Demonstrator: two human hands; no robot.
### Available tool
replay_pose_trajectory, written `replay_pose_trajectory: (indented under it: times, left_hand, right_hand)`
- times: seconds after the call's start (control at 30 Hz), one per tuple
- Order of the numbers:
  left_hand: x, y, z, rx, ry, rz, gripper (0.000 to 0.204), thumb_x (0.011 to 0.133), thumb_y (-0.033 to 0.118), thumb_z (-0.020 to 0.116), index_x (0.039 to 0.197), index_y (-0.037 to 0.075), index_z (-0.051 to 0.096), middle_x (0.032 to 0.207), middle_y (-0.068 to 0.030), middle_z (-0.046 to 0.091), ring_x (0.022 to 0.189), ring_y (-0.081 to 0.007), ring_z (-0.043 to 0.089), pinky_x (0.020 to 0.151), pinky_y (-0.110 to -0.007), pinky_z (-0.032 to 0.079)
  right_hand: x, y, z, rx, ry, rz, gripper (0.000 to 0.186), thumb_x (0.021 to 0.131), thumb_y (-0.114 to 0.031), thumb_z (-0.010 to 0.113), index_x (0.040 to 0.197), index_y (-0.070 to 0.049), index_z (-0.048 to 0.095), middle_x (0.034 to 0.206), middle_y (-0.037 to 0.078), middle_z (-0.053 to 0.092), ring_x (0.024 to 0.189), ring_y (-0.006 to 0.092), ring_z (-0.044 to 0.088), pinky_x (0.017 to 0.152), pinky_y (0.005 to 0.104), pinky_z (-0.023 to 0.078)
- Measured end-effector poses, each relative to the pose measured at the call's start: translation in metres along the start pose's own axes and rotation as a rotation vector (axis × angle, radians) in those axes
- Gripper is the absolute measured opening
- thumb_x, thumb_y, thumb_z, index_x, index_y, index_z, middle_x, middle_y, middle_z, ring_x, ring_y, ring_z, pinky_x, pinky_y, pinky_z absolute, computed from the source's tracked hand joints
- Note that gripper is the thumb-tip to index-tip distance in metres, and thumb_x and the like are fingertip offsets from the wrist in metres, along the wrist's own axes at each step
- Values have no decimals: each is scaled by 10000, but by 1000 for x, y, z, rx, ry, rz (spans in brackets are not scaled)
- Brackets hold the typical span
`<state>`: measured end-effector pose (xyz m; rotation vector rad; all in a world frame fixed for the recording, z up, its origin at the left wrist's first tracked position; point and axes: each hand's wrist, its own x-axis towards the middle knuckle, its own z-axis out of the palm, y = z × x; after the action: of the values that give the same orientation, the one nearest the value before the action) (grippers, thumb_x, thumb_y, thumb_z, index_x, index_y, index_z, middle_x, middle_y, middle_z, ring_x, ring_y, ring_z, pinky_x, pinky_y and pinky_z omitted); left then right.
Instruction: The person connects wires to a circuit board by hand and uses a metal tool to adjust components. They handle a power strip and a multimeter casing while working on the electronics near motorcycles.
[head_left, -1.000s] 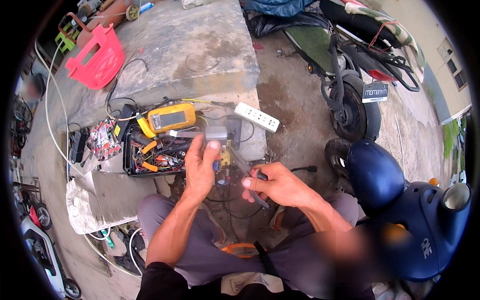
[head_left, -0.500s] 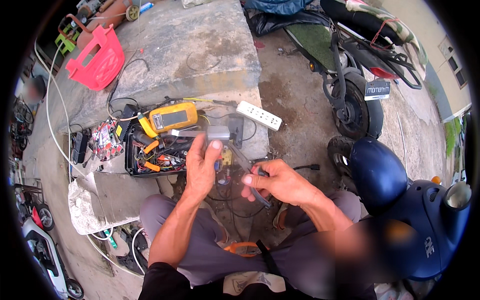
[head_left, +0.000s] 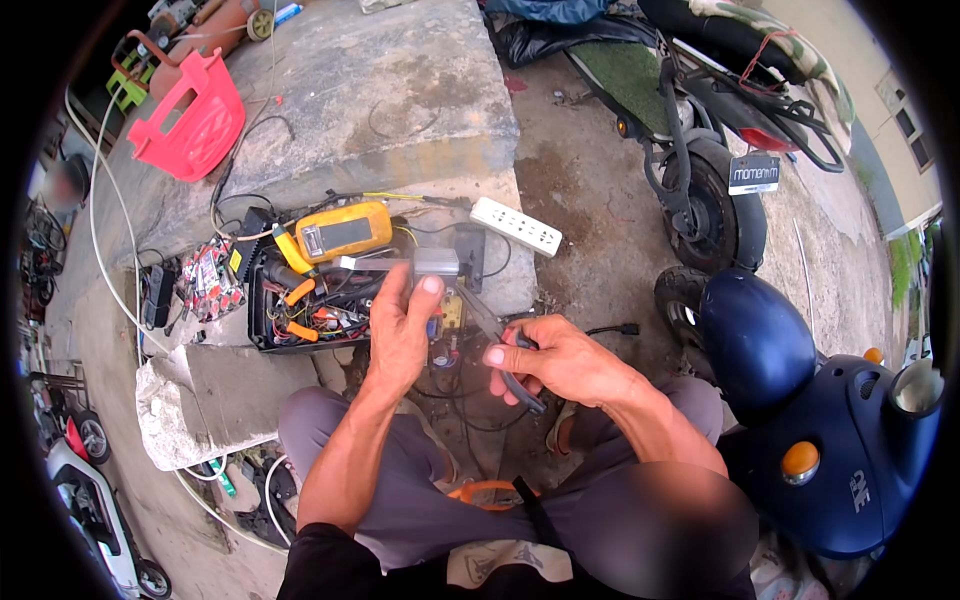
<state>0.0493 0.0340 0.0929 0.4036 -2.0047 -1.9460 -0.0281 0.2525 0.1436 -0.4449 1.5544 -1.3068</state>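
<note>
My left hand [head_left: 402, 325] is closed around a silver metal box [head_left: 436, 263], gripping it between thumb and fingers above the tool box. A pair of pliers [head_left: 480, 312] is in my right hand [head_left: 565, 362], its handles in my curled fingers and thumb. The jaws point up and left, close to the underside of the silver box. Whether they grip anything there is too small to tell. Just beneath lies a small yellowish part [head_left: 453, 310] with wires around it.
An open black tool box [head_left: 262, 325] holds orange-handled tools and a yellow multimeter [head_left: 345, 232]. A white power strip [head_left: 516, 227] lies on the concrete ledge [head_left: 400, 165]. Back left stands a pink basket [head_left: 190, 125]. A dark blue scooter [head_left: 800, 420] is close on my right.
Both hands keep nearly the same place and grip, with the pliers still near the silver box. The whole view has shifted slightly.
</note>
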Motion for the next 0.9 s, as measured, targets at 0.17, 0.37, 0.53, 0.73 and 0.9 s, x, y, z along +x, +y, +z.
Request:
replay_pose_trajectory:
  times: [0.17,0.37,0.53,0.73,0.9]
  left_hand:
    - [1,4,1,3,-4,-24,420,1119,367,589,1316,5,672,1176,-24,704,1061,-104,587,972,-299,483]
    - [3,5,0,-10,11,-61,401,1120,359,603,1290,4,682,1158,-17,705,1036,-95,582,946,-284,488]
    - [6,-8,-4,-13,15,-64,511,1096,416,631,1340,-32,660,1207,-116,737,1074,-173,668,898,-354,562]
    - [7,-9,-3,-22,2,-88,555,1096,439,626,1374,-41,651,1247,-138,731,1107,-188,670,921,-360,564]
    - [8,-11,-3,-94,3,-168,567,1099,452,615,1384,-37,647,1266,-145,722,1139,-203,662,943,-371,559]
  right_hand:
    - [0,-4,2,-29,7,3,395,1101,-362,680,932,-6,705,850,65,759,739,117,697,634,269,495]
    - [3,-1,5,-39,21,-13,352,1104,-305,663,946,10,686,834,76,753,707,126,695,595,291,496]
    - [5,2,6,-16,26,-11,330,1104,-282,659,961,15,678,833,82,755,687,131,697,572,294,489]
    - [5,0,6,53,23,29,315,1102,-271,659,975,16,682,851,89,768,681,133,699,568,292,488]
    - [3,2,6,-48,88,3,313,1087,-275,672,1022,31,690,848,82,768,695,135,703,591,299,497]
